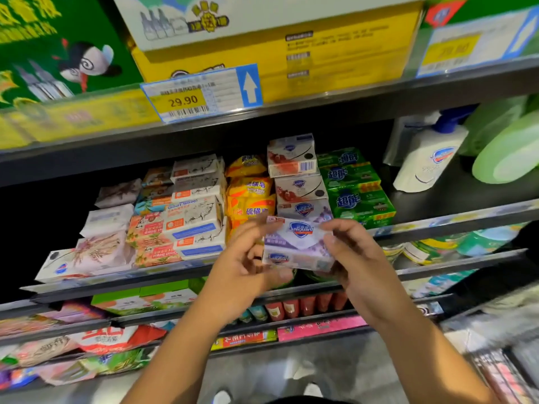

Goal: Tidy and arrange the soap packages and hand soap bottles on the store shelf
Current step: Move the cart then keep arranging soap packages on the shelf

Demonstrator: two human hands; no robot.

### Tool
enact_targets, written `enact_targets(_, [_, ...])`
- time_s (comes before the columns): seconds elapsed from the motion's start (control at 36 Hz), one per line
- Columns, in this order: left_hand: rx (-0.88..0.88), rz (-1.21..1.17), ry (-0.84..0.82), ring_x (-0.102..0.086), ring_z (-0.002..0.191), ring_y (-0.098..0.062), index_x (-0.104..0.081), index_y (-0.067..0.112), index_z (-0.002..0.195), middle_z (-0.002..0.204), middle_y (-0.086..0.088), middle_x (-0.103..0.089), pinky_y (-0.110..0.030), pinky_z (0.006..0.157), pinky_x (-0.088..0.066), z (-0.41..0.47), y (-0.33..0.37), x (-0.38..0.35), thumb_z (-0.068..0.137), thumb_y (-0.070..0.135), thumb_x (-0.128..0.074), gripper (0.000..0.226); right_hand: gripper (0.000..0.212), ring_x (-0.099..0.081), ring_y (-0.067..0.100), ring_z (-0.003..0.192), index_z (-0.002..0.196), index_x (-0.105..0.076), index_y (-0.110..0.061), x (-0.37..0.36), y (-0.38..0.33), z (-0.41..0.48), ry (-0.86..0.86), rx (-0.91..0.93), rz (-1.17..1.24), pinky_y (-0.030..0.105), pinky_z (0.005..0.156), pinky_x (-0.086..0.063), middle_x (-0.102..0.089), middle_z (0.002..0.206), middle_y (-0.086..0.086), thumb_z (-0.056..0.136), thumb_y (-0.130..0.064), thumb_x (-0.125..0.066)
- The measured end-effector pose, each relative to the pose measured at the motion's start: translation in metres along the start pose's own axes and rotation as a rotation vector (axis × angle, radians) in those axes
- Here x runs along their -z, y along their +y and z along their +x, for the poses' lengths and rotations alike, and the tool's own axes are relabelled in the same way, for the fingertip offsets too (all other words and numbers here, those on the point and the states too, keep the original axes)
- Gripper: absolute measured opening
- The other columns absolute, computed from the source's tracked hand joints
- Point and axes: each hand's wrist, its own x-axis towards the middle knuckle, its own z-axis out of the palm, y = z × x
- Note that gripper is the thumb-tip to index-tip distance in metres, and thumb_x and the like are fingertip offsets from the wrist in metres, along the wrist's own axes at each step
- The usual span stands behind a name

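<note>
Dark store shelf [455, 196], soap rows on the middle level. Lavender soap pack [297, 243] is in the air just in front of the shelf edge, tilted. Left hand [248, 258] pinches its left end, thumb underneath. Right hand [350, 258] grips the right end, fingers curled. Directly behind it: stacked white soap boxes [297, 182]. Yellow packs [250, 193] to their left, green packs [355, 188] to their right. White pump bottle [425, 158] leans far right.

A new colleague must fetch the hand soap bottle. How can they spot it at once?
Go to the shelf below the 29.90 price tag, then to its right end, past the green soap packs. The hand soap bottle sits there: white, blue pump, unlike the pale green pouches beside it.
</note>
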Motion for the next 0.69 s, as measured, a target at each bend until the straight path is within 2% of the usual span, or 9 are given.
enact_targets(0.11, [-0.046, 0.266, -0.015, -0.05, 0.13, -0.017, -0.059, 0.049, 0.121, 0.137, 0.014, -0.047, -0.045, 0.104, -0.048, 0.0, 0.001, 0.004, 0.073, 0.029, -0.082, 0.057, 0.054, -0.068, 0.022, 0.096, 0.118, -0.063, -0.015, 0.012, -0.001, 0.002, -0.179, -0.09, 0.185, 0.028, 0.066, -0.055, -0.07, 0.116, 0.011, 0.074, -0.04, -0.08])
enact_targets(0.19, [-0.104, 0.3, 0.068, -0.049, 0.128, -0.006, -0.064, 0.041, 0.115, 0.13, 0.013, -0.052, -0.028, 0.102, -0.046, 0.001, 0.005, 0.006, 0.074, 0.029, -0.082, 0.046, 0.085, -0.067, 0.027, 0.109, 0.131, -0.059, -0.015, 0.019, 0.0, 0.005, -0.332, -0.076, 0.135, 0.032, 0.082, -0.057, -0.065, 0.128, 0.013, 0.055, -0.028, -0.096])
enact_targets(0.25, [-0.11, 0.319, 0.105, -0.044, 0.128, 0.005, -0.067, 0.033, 0.111, 0.132, 0.01, -0.051, -0.012, 0.096, -0.041, 0.001, 0.007, 0.008, 0.072, 0.036, -0.08, 0.041, 0.071, -0.067, 0.025, 0.111, 0.124, -0.064, -0.017, 0.017, 0.0, 0.006, -0.298, -0.009, -0.041, 0.032, 0.087, -0.056, -0.068, 0.124, 0.008, 0.06, -0.018, -0.093])
enact_targets(0.33, [-0.034, 0.126, 0.104, -0.062, 0.112, -0.007, -0.069, 0.024, 0.115, 0.118, 0.007, -0.065, -0.019, 0.083, -0.051, -0.001, 0.011, 0.007, 0.074, 0.045, -0.082, 0.047, 0.04, -0.068, 0.016, 0.106, 0.107, -0.07, -0.023, 0.009, -0.001, 0.006, -0.198, 0.081, -0.182, 0.027, 0.086, -0.056, -0.073, 0.113, 0.001, 0.07, -0.022, -0.083])
enact_targets(0.39, [0.026, -0.023, 0.116, -0.068, 0.1, -0.009, -0.063, 0.012, 0.121, 0.11, 0.005, -0.071, -0.021, 0.072, -0.054, -0.004, 0.017, 0.003, 0.079, 0.029, -0.08, 0.048, 0.035, -0.069, 0.015, 0.106, 0.104, -0.071, -0.023, 0.004, 0.0, 0.006, -0.19, 0.099, -0.164, 0.025, 0.085, -0.055, -0.073, 0.111, 0.0, 0.072, -0.025, -0.085])
enact_targets(0.53, [-0.001, -0.013, 0.157, -0.054, 0.078, -0.02, -0.06, 0.035, 0.13, 0.101, 0.001, -0.056, -0.037, 0.074, -0.06, -0.005, 0.016, 0.002, 0.078, 0.035, -0.083, 0.057, 0.04, -0.06, 0.004, 0.116, 0.125, -0.055, -0.026, -0.008, -0.003, 0.007, -0.105, 0.194, -0.292, 0.025, 0.086, -0.054, -0.063, 0.125, -0.011, 0.087, -0.021, -0.067])
enact_targets(0.58, [-0.051, -0.055, 0.051, -0.06, 0.105, -0.014, -0.063, 0.039, 0.127, 0.126, 0.001, -0.055, -0.032, 0.087, -0.055, -0.008, 0.013, 0.01, 0.065, 0.038, -0.09, 0.068, 0.026, -0.063, 0.003, 0.108, 0.115, -0.061, -0.033, -0.012, -0.005, 0.01, -0.107, 0.188, -0.293, 0.026, 0.08, -0.056, -0.064, 0.116, -0.018, 0.095, -0.017, -0.061])
enact_targets(0.64, [-0.099, -0.016, -0.035, -0.042, 0.139, -0.016, -0.063, 0.039, 0.128, 0.148, 0.005, -0.04, -0.035, 0.104, -0.046, -0.011, 0.011, 0.017, 0.059, 0.037, -0.093, 0.076, 0.016, -0.069, 0.01, 0.091, 0.102, -0.069, -0.033, -0.017, -0.01, 0.013, -0.11, 0.081, -0.173, 0.029, 0.065, -0.057, -0.069, 0.103, -0.013, 0.093, -0.023, -0.059])
enact_targets(0.69, [-0.114, 0.038, -0.037, -0.034, 0.145, -0.02, -0.063, 0.042, 0.126, 0.15, 0.003, -0.039, -0.045, 0.11, -0.04, -0.013, 0.01, 0.022, 0.059, 0.032, -0.093, 0.073, 0.025, -0.07, 0.017, 0.083, 0.102, -0.071, -0.026, -0.019, -0.012, 0.017, -0.13, -0.027, -0.043, 0.03, 0.056, -0.056, -0.073, 0.099, -0.006, 0.087, -0.036, -0.055])
